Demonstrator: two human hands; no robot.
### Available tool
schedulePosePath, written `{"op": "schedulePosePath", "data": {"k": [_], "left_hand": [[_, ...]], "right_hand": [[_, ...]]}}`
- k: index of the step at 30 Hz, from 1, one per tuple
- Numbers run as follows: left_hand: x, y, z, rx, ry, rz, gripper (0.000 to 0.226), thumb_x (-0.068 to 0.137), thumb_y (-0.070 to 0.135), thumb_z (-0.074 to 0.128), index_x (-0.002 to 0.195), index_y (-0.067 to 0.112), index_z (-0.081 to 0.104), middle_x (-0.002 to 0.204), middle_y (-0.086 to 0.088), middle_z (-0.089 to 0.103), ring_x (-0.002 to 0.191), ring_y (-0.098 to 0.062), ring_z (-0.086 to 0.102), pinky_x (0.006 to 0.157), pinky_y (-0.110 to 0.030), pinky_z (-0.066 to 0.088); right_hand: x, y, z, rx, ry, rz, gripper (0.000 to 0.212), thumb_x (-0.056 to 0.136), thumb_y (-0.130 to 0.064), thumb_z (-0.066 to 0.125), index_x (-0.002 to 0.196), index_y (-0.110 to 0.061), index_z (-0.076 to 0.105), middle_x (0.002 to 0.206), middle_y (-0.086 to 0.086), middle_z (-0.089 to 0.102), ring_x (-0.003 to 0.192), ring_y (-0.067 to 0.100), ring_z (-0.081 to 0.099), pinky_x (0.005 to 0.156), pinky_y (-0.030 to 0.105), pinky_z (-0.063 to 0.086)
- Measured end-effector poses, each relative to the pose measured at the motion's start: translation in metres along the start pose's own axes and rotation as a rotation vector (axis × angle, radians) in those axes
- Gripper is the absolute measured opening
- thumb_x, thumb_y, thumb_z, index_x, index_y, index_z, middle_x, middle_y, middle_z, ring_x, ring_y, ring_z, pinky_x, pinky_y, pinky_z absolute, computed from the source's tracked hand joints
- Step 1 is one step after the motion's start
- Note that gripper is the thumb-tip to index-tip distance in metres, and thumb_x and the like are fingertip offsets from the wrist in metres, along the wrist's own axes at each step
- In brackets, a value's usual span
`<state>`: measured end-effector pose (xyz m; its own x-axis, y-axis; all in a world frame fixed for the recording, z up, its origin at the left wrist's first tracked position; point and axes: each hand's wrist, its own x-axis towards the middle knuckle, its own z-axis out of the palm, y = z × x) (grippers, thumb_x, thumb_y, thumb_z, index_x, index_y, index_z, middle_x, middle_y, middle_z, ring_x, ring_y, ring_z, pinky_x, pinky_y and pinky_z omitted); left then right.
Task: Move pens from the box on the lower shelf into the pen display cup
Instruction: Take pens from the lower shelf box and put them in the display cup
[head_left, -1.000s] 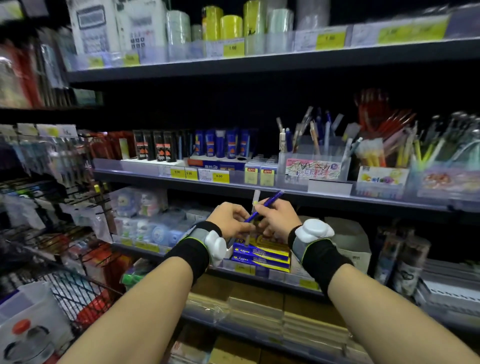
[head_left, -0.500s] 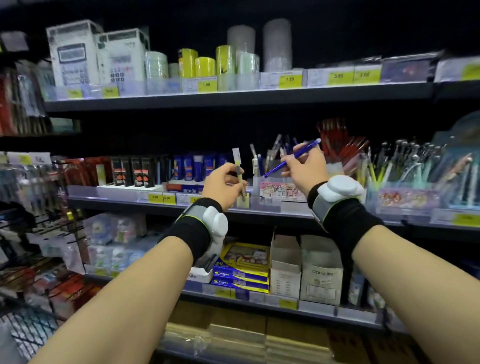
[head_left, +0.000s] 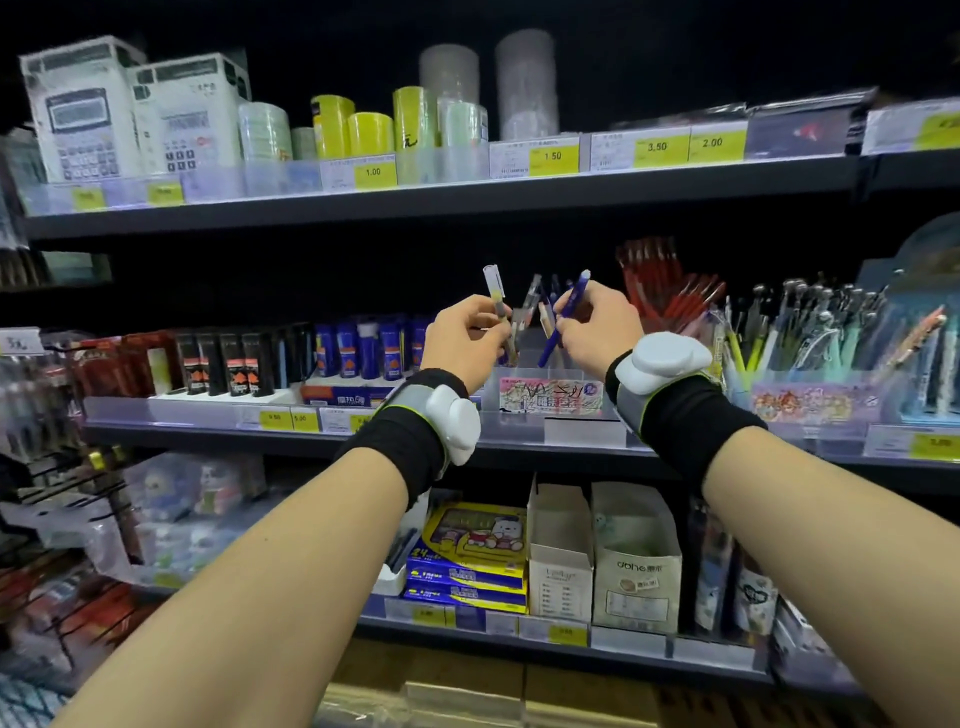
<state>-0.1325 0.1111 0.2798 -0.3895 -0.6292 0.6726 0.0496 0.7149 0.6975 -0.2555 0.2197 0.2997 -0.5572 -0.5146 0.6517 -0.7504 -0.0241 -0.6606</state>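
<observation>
Both hands were raised at the centre of the frame, just above the clear pen display cup (head_left: 550, 382) on the middle shelf. The right hand (head_left: 592, 332) pinched a blue pen (head_left: 566, 319) whose long axis ran steeply, cap end toward the upper right and tip pointing down and left into the cup's mouth; the tip looked to be at or just inside the rim, among the pens already standing there. The left hand (head_left: 462, 343) gripped a pale, clear-capped pen (head_left: 496, 296) nearly upright, just left of the cup and a little above it. The cup lay directly below and slightly beyond both hands, so the coming move was judged to be a short drop along each pen's own axis. The right hand seemed nearer to release, its pen already aimed into the opening.

The box (head_left: 470, 558) holding the rest of the pens, blue and yellow, sat on the lower shelf (head_left: 571, 642), lower centre of the frame, well below the hands and between the forearms.

Half a second earlier the blue pen had been slanted much flatter and carried higher, clear of the cup; since then it had swung toward vertical and come down to the rim. The left hand had shifted right, closer to the cup, with its pen lifted higher.
</observation>
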Motion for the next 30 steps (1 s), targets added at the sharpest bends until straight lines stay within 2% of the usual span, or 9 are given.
{"op": "schedulePosePath", "data": {"k": [5,8,11,14,17,20,24,27,30], "left_hand": [[0.007,-0.006,0.019,0.153,0.013,-0.005,0.012,0.087,0.008,0.067,0.097,0.013,0.072,0.084,0.001,0.069,0.075,-0.010,0.064,0.069,-0.007,0.051],[0.010,-0.012,0.031,0.262,-0.022,-0.042,0.016,0.086,0.012,0.067,0.100,0.015,0.074,0.089,-0.002,0.073,0.083,-0.014,0.065,0.082,-0.023,0.053],[0.014,-0.017,0.038,0.388,-0.049,-0.090,0.018,0.087,0.019,0.064,0.100,0.015,0.075,0.096,-0.007,0.074,0.092,-0.022,0.068,0.087,-0.031,0.055],[0.017,-0.019,0.040,0.491,-0.095,-0.098,0.016,0.088,0.022,0.064,0.092,0.014,0.076,0.087,-0.007,0.074,0.086,-0.025,0.069,0.082,-0.032,0.057],[0.017,-0.023,0.040,0.517,-0.107,-0.069,0.012,0.086,0.021,0.066,0.080,0.015,0.073,0.066,0.000,0.062,0.070,-0.021,0.060,0.082,-0.035,0.058],[0.016,-0.021,0.037,0.473,-0.061,-0.023,0.006,0.084,0.019,0.070,0.089,0.018,0.073,0.072,0.005,0.061,0.076,-0.018,0.061,0.084,-0.034,0.056],[0.009,-0.023,0.024,0.356,0.031,0.051,0.025,0.082,0.019,0.071,0.106,0.022,0.064,0.073,0.012,0.061,0.072,-0.011,0.060,0.077,-0.031,0.056],[-0.001,-0.025,0.010,0.295,0.096,0.120,0.018,0.082,0.020,0.068,0.097,0.020,0.059,0.066,0.011,0.058,0.063,-0.007,0.057,0.065,-0.025,0.051],[-0.015,-0.032,-0.004,0.280,0.039,0.153,0.007,0.084,0.019,0.063,0.081,0.020,0.057,0.059,0.008,0.055,0.055,-0.008,0.049,0.058,-0.022,0.044]], "right_hand": [[0.010,0.006,0.006,-0.073,-0.001,0.004,0.022,0.085,-0.008,0.065,0.105,-0.012,0.059,0.083,0.002,0.065,0.075,0.019,0.057,0.065,0.023,0.039],[0.017,0.008,0.014,-0.138,-0.052,0.032,0.026,0.077,-0.008,0.067,0.100,-0.016,0.059,0.088,0.004,0.070,0.081,0.024,0.064,0.068,0.032,0.052],[0.021,0.011,0.023,-0.220,-0.098,0.057,0.026,0.073,-0.007,0.067,0.096,-0.017,0.062,0.091,0.008,0.072,0.086,0.028,0.068,0.075,0.041,0.059],[0.020,0.014,0.027,-0.272,-0.130,0.095,0.023,0.075,-0.005,0.068,0.097,-0.012,0.070,0.096,0.011,0.073,0.088,0.029,0.069,0.079,0.039,0.060],[0.017,0.018,0.029,-0.288,-0.157,0.123,0.019,0.078,-0.005,0.070,0.095,-0.011,0.076,0.098,0.011,0.073,0.091,0.028,0.069,0.080,0.035,0.059],[0.014,0.019,0.030,-0.281,-0.138,0.110,0.018,0.076,-0.006,0.068,0.092,-0.012,0.073,0.098,0.008,0.072,0.091,0.028,0.068,0.081,0.037,0.059],[0.009,0.019,0.030,-0.199,-0.058,0.049,0.014,0.072,-0.010,0.065,0.085,-0.012,0.067,0.087,0.004,0.069,0.082,0.027,0.066,0.076,0.041,0.058],[0.000,0.015,0.031,-0.143,-0.075,-0.045,0.008,0.073,-0.008,0.062,0.080,-0.009,0.066,0.075,0.001,0.065,0.071,0.022,0.061,0.069,0.036,0.055],[-0.013,0.013,0.037,-0.063,-0.157,-0.126,0.009,0.072,-0.007,0.062,0.068,-0.014,0.059,0.066,-0.002,0.059,0.061,0.015,0.053,0.061,0.030,0.048]]}}
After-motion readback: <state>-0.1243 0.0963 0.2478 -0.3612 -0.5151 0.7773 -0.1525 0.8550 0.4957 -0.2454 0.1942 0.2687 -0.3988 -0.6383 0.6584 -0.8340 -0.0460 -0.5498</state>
